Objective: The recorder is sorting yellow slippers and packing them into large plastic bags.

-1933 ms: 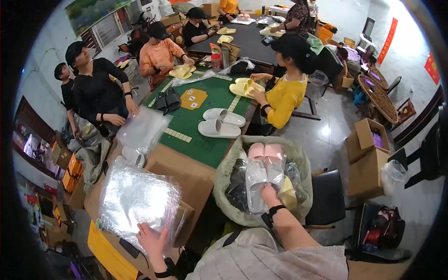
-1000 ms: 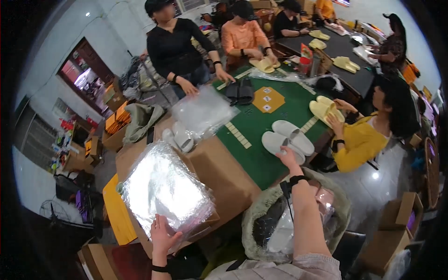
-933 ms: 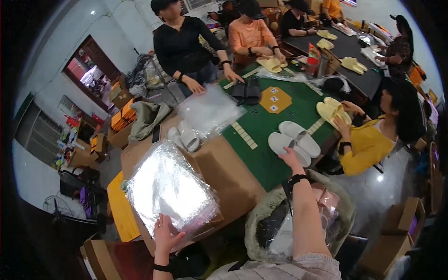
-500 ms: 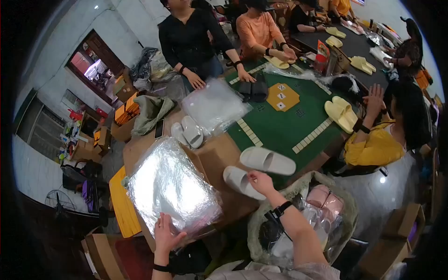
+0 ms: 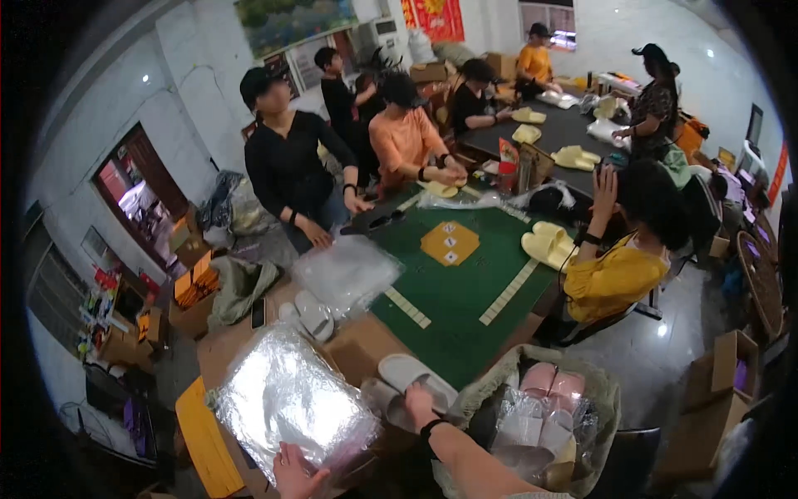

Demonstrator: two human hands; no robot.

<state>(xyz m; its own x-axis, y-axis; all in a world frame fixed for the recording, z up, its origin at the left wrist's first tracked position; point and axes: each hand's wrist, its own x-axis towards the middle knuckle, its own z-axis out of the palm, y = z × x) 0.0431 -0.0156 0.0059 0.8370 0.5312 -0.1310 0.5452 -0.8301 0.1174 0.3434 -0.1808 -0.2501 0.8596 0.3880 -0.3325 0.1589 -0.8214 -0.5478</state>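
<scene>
My left hand [image 5: 298, 472] lies at the near edge of a stack of shiny clear plastic bags [image 5: 291, 399], thumb spread away from the fingers. At the table's near side, my right hand [image 5: 422, 406] closes on a white slipper [image 5: 407, 371]. Its mate, a slipper in shadow [image 5: 384, 402], lies close against it on the left. The fingertips are partly hidden and blurred. Beyond the stack sits another pair of white slippers [image 5: 314, 316], near a pile of frosted bags [image 5: 349, 266] that a co-worker in black touches.
Right of my forearm stands an open sack [image 5: 611, 399] of bagged pink and pale slippers. Yellow slippers [image 5: 549, 244] rest on the green table [image 5: 465, 308], near a person in yellow. A phone [image 5: 258, 313] lies beyond the stack. Other people work at a dark table [image 5: 499, 150].
The view has tipped upward, showing more of the room. My right hand has moved onto the slippers, which now lie closer together. My left hand stays on the bag stack.
</scene>
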